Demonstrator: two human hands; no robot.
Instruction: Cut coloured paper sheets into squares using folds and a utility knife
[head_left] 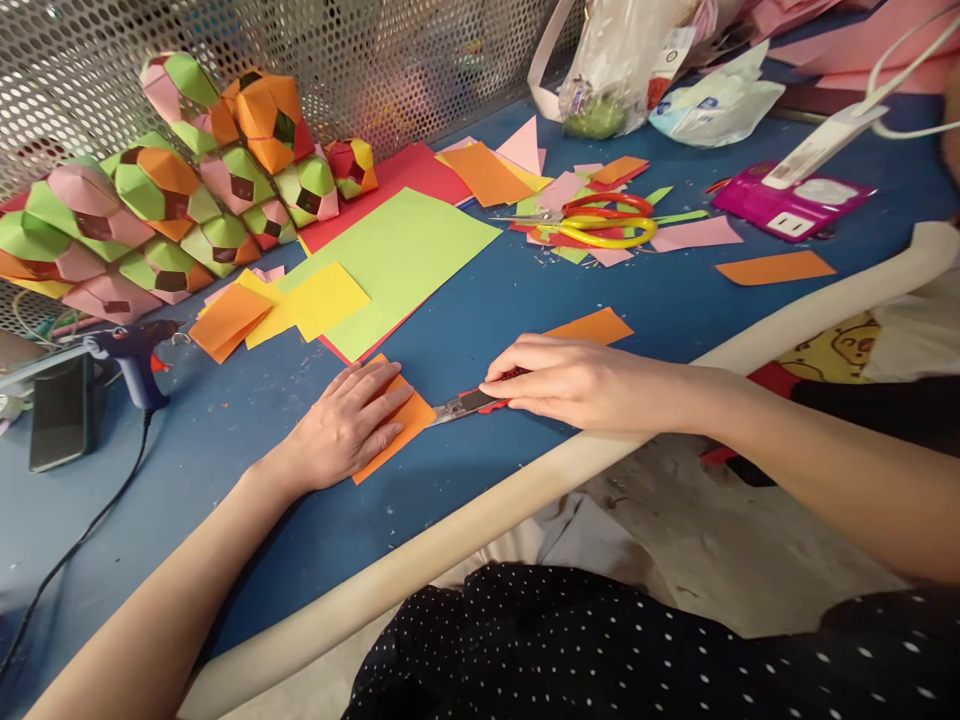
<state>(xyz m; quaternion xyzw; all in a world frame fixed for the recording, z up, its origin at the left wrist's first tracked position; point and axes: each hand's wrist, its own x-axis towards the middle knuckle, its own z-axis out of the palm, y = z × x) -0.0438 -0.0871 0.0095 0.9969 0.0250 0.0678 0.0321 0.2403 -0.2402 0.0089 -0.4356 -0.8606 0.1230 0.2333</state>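
Observation:
My left hand (351,420) lies flat with its fingers spread on a piece of orange paper (409,420), pressing it to the blue table. In my right hand (562,382) is a utility knife (469,404) with a red and black handle, its blade touching the right edge of that orange paper. Just behind my right hand an orange paper strip (600,327) shows in part. Beyond my left hand lie a large light green sheet (420,255), yellow pieces (326,300) and a folded orange piece (229,318).
Folded paper modules (165,190) stand stacked against the perforated metal panel. A glue gun (139,360) with its cord and a phone (61,410) are on the left. Scissors (611,218) rest on scraps, near a purple power adapter (791,200). A padded edge (450,525) borders the table.

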